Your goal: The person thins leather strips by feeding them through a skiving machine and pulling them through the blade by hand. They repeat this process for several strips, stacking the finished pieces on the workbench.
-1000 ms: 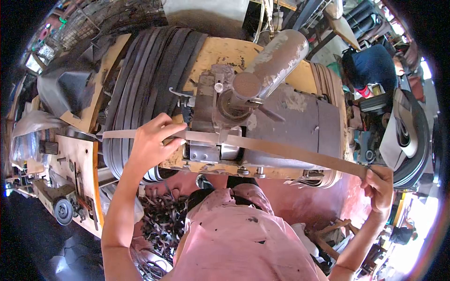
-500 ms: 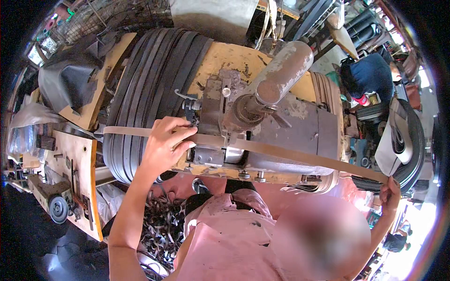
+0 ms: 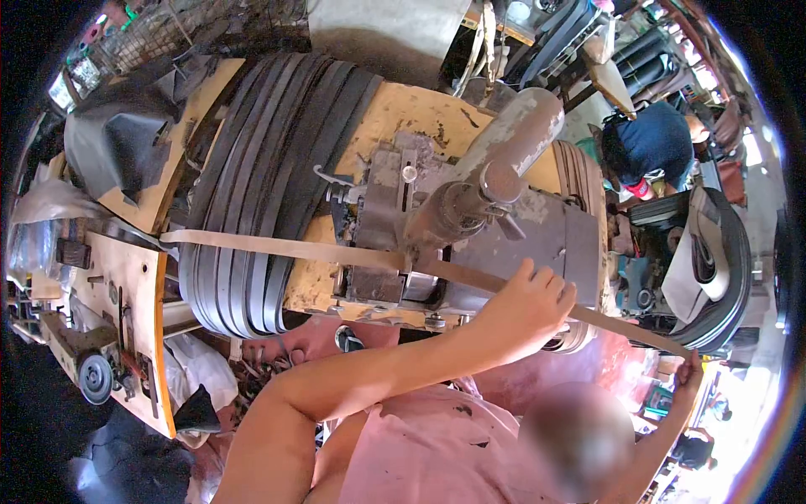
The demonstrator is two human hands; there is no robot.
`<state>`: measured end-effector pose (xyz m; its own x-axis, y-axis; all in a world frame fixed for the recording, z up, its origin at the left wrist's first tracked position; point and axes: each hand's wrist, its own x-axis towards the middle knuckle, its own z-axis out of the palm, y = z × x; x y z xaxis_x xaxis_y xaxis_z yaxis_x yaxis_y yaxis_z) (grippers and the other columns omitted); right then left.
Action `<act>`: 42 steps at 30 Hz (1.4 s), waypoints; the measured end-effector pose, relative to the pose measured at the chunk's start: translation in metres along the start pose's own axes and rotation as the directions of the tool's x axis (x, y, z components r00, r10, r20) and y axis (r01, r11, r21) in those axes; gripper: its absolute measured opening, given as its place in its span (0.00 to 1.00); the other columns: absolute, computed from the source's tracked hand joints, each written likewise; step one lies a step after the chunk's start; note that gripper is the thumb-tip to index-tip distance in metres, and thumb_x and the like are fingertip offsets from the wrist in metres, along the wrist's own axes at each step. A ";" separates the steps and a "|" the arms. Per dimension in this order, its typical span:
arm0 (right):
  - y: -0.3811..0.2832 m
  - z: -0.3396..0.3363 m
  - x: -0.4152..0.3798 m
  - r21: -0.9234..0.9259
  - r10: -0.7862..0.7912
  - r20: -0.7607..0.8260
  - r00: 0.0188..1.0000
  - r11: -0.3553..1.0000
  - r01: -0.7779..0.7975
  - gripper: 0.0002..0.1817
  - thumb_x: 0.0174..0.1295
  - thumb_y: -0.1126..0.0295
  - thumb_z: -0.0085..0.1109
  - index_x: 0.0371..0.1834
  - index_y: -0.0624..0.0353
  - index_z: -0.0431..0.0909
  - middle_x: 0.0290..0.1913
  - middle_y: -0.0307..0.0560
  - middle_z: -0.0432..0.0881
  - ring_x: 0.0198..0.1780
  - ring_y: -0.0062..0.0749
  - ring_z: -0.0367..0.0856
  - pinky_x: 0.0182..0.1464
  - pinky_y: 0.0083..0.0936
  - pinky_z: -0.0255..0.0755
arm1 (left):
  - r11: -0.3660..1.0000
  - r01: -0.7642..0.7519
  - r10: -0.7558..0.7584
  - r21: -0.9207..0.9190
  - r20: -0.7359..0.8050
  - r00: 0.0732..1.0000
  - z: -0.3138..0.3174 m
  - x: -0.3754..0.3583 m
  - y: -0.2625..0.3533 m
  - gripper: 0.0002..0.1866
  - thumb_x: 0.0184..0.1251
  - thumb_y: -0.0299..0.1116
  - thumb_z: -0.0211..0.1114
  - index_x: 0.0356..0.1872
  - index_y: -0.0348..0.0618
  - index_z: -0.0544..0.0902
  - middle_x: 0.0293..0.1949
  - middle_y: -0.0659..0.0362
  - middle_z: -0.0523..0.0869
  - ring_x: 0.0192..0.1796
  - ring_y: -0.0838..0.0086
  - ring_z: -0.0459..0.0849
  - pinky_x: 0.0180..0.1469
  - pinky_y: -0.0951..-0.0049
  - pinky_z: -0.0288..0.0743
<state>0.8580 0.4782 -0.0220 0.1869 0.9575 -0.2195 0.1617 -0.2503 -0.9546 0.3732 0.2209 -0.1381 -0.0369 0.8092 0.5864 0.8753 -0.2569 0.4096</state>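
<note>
Strip (image 3: 336, 252) through machine, left hand (image 3: 525, 307) on it

Bright daylight, apparently from right; fisheye edges dark, warped.

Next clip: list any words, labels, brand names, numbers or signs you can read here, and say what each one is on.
No text can be read anywhere in this view.
The machine that the strap passes through shows only worn paint and rust, no plate or lettering.
The yellow table and the stack of black strips are unmarked.
The left hand and right hand hold the strap; it bears no print.
</note>
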 end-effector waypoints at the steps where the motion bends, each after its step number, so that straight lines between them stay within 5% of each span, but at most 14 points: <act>1: -0.012 0.005 -0.012 0.003 -0.026 -0.066 0.998 1.000 0.026 0.15 0.68 0.58 0.61 0.24 0.47 0.72 0.12 0.27 0.62 0.09 0.12 0.53 0.10 0.16 0.43 | 0.999 0.031 -0.034 0.037 0.066 0.997 0.001 0.002 -0.001 0.21 0.58 0.45 0.68 0.45 0.40 0.82 0.36 0.56 0.82 0.42 0.62 0.80 0.49 0.60 0.70; 2: -0.017 0.008 -0.019 0.004 -0.051 -0.130 0.990 0.999 0.052 0.18 0.69 0.56 0.60 0.22 0.46 0.69 0.12 0.28 0.63 0.10 0.13 0.54 0.11 0.16 0.43 | 0.999 0.028 -0.031 0.038 0.067 0.997 0.002 0.003 -0.002 0.21 0.58 0.45 0.68 0.45 0.40 0.82 0.36 0.56 0.82 0.42 0.62 0.80 0.49 0.60 0.70; 3: -0.013 -0.042 0.014 -0.031 0.007 -0.003 1.000 0.999 -0.007 0.16 0.70 0.56 0.58 0.25 0.46 0.70 0.15 0.27 0.64 0.11 0.12 0.56 0.12 0.15 0.46 | 0.998 0.056 -0.055 -0.003 0.093 0.994 0.001 0.003 -0.004 0.20 0.58 0.46 0.69 0.42 0.41 0.82 0.35 0.56 0.82 0.42 0.62 0.80 0.49 0.60 0.69; 10: -0.027 -0.123 0.053 -0.088 -0.267 -0.188 0.945 0.963 0.254 0.15 0.70 0.56 0.58 0.26 0.46 0.70 0.16 0.27 0.64 0.12 0.12 0.56 0.12 0.14 0.46 | 0.986 0.155 -0.143 -0.054 0.186 0.972 -0.010 -0.005 -0.023 0.21 0.55 0.50 0.72 0.36 0.42 0.80 0.34 0.54 0.81 0.43 0.62 0.81 0.48 0.60 0.70; 17: -0.073 -0.224 0.099 -0.324 -0.590 -0.228 0.775 0.796 0.511 0.14 0.70 0.55 0.58 0.27 0.46 0.71 0.16 0.26 0.63 0.13 0.12 0.57 0.13 0.14 0.47 | 0.985 0.147 -0.126 -0.088 0.208 0.970 -0.020 -0.013 -0.035 0.23 0.51 0.49 0.74 0.37 0.41 0.79 0.36 0.54 0.81 0.45 0.60 0.81 0.50 0.59 0.69; 20: -0.106 -0.245 0.091 -0.407 -0.657 -0.285 0.698 0.742 0.532 0.14 0.70 0.55 0.58 0.28 0.46 0.71 0.16 0.27 0.63 0.13 0.12 0.57 0.13 0.14 0.48 | 0.993 0.085 -0.074 -0.078 0.134 0.988 -0.020 -0.013 -0.035 0.22 0.51 0.49 0.75 0.35 0.42 0.79 0.34 0.53 0.81 0.40 0.59 0.82 0.44 0.59 0.73; 22: -0.121 -0.244 0.075 -0.428 -0.656 -0.335 0.676 0.746 0.511 0.14 0.69 0.55 0.58 0.28 0.46 0.71 0.17 0.27 0.63 0.14 0.12 0.57 0.14 0.14 0.48 | 0.929 0.189 -0.154 -0.318 0.133 0.979 -0.019 -0.011 -0.028 0.21 0.52 0.50 0.74 0.31 0.43 0.78 0.30 0.54 0.80 0.33 0.59 0.82 0.35 0.60 0.75; 23: -0.123 -0.245 0.066 -0.426 -0.656 -0.353 0.667 0.747 0.509 0.14 0.69 0.55 0.58 0.28 0.46 0.72 0.17 0.27 0.63 0.14 0.12 0.57 0.14 0.14 0.48 | 0.929 0.122 -0.109 -0.351 0.056 0.992 -0.017 -0.009 -0.020 0.21 0.52 0.50 0.74 0.30 0.43 0.77 0.28 0.55 0.80 0.31 0.58 0.82 0.32 0.60 0.75; 28: -0.093 -0.245 0.033 -0.314 -0.549 -0.437 0.712 0.835 0.451 0.13 0.69 0.55 0.59 0.29 0.47 0.72 0.17 0.27 0.63 0.14 0.12 0.56 0.14 0.14 0.48 | 0.892 0.003 -0.066 -0.453 -0.124 0.990 -0.031 0.020 0.015 0.21 0.52 0.48 0.75 0.28 0.44 0.74 0.25 0.57 0.78 0.29 0.59 0.82 0.30 0.59 0.75; 34: 0.057 -0.163 0.007 0.103 -0.206 -0.400 0.893 0.958 0.268 0.13 0.68 0.55 0.60 0.30 0.48 0.73 0.17 0.28 0.63 0.15 0.12 0.56 0.15 0.14 0.49 | 0.800 -0.021 -0.160 -0.599 -0.246 0.956 -0.067 0.068 0.047 0.20 0.55 0.47 0.74 0.22 0.43 0.76 0.20 0.52 0.76 0.23 0.58 0.79 0.26 0.60 0.69; 38: 0.148 -0.056 -0.011 0.381 -0.030 -0.257 0.966 0.916 0.130 0.13 0.68 0.55 0.60 0.30 0.49 0.74 0.18 0.28 0.63 0.15 0.13 0.56 0.16 0.14 0.49 | 0.635 0.215 -0.264 -0.742 0.053 0.963 -0.109 0.110 0.053 0.23 0.62 0.49 0.72 0.17 0.43 0.78 0.14 0.62 0.74 0.20 0.79 0.69 0.23 0.70 0.59; 39: 0.159 -0.027 -0.016 0.442 -0.010 -0.227 0.974 0.890 0.112 0.13 0.68 0.55 0.60 0.31 0.49 0.74 0.18 0.28 0.63 0.15 0.13 0.56 0.16 0.14 0.49 | 0.622 0.167 -0.226 -0.765 0.029 0.974 -0.120 0.119 0.047 0.22 0.64 0.50 0.71 0.19 0.44 0.81 0.16 0.67 0.76 0.22 0.85 0.69 0.23 0.73 0.57; 42: 0.166 0.054 -0.040 0.652 0.094 -0.189 0.977 0.757 0.054 0.14 0.67 0.54 0.61 0.31 0.49 0.74 0.17 0.29 0.61 0.15 0.15 0.55 0.16 0.17 0.47 | 0.400 0.258 -0.302 -0.879 0.140 0.943 -0.163 0.139 0.041 0.23 0.70 0.54 0.63 0.23 0.46 0.79 0.18 0.68 0.76 0.18 0.86 0.68 0.18 0.82 0.56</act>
<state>0.8246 0.4061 -0.1823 0.3815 0.8853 -0.2659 -0.4992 -0.0448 -0.8653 0.3256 0.2363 0.0741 -0.2318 0.9145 0.3316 -0.0832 -0.3583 0.9299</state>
